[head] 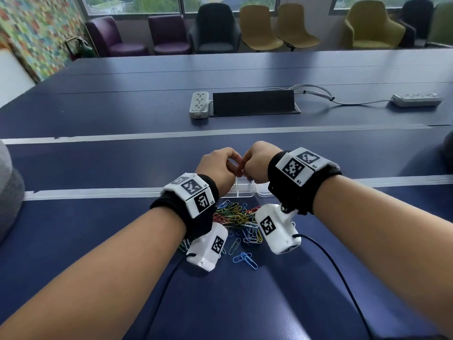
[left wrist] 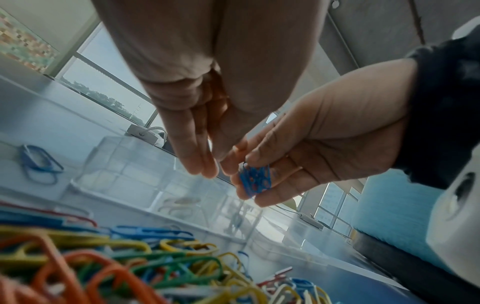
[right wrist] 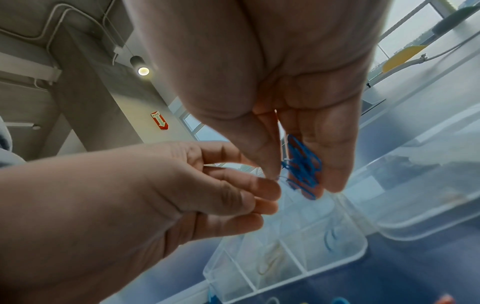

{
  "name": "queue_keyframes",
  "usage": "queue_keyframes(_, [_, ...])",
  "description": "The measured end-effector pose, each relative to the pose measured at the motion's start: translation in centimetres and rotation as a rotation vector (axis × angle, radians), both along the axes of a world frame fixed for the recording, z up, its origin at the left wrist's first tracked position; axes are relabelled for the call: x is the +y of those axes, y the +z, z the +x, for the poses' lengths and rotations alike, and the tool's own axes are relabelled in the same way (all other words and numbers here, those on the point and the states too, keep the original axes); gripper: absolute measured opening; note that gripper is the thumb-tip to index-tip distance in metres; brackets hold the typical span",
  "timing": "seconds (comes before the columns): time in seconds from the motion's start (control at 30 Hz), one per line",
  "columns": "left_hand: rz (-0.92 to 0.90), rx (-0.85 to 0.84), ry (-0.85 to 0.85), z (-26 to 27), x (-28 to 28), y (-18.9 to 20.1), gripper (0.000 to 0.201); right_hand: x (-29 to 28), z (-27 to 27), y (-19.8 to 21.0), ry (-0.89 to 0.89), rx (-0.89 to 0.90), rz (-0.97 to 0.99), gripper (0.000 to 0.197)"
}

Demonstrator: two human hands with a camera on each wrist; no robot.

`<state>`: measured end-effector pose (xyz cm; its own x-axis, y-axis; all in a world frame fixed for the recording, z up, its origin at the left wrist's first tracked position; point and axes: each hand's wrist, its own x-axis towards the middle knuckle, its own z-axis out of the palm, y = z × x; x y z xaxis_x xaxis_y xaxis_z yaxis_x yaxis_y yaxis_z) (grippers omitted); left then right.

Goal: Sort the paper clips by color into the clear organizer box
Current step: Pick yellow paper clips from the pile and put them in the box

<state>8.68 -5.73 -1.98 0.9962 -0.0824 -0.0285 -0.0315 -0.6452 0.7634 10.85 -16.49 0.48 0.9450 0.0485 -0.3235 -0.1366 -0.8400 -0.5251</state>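
Note:
My two hands meet just above the clear organizer box (head: pixel 242 192). My right hand (right wrist: pixel 303 180) pinches a tangled bunch of blue paper clips (right wrist: pixel 302 166) between thumb and fingers. My left hand (right wrist: pixel 270 179) has its fingers curled, and its thumb and forefinger pinch a thin blue clip end sticking out of that bunch. The left wrist view has the bunch of blue clips (left wrist: pixel 255 181) hanging over the box (left wrist: pixel 130 164). One compartment (right wrist: pixel 330 238) holds a blue clip; its neighbour holds a pale one. The mixed-colour clip pile (head: pixel 235 217) lies between my wrists.
The box's clear lid (right wrist: pixel 415 205) lies open to its right. A few loose blue clips (head: pixel 245 258) sit nearer me. Two power strips (head: pixel 199 104) with cables and a black cable flap (head: pixel 253 103) are farther back on the blue table; chairs line the far side.

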Motion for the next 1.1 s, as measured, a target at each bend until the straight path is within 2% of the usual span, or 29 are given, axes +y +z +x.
queue_keyframes(0.33, [0.028,-0.029,-0.028,-0.3,0.9,0.3,0.035,0.1,-0.4,0.0,-0.009,-0.026,0.065,0.028])
queue_keyframes(0.67, [0.173,-0.017,-0.068,-1.3,3.0,0.8,0.021,0.0,-1.0,0.5,0.007,-0.048,0.082,0.028])
queue_keyframes(0.77, [0.271,0.022,-0.141,-2.0,3.6,0.9,0.014,-0.4,-1.3,0.6,0.018,-0.064,0.074,0.028])
queue_keyframes(0.93, [0.454,0.087,-0.273,-3.0,4.2,0.8,0.012,-0.9,-3.2,0.7,0.193,-0.142,-0.145,0.024])
queue_keyframes(1.1, [0.541,0.058,-0.261,-3.3,4.3,0.5,0.018,0.0,-4.4,-0.6,0.376,-0.121,-0.353,0.023])
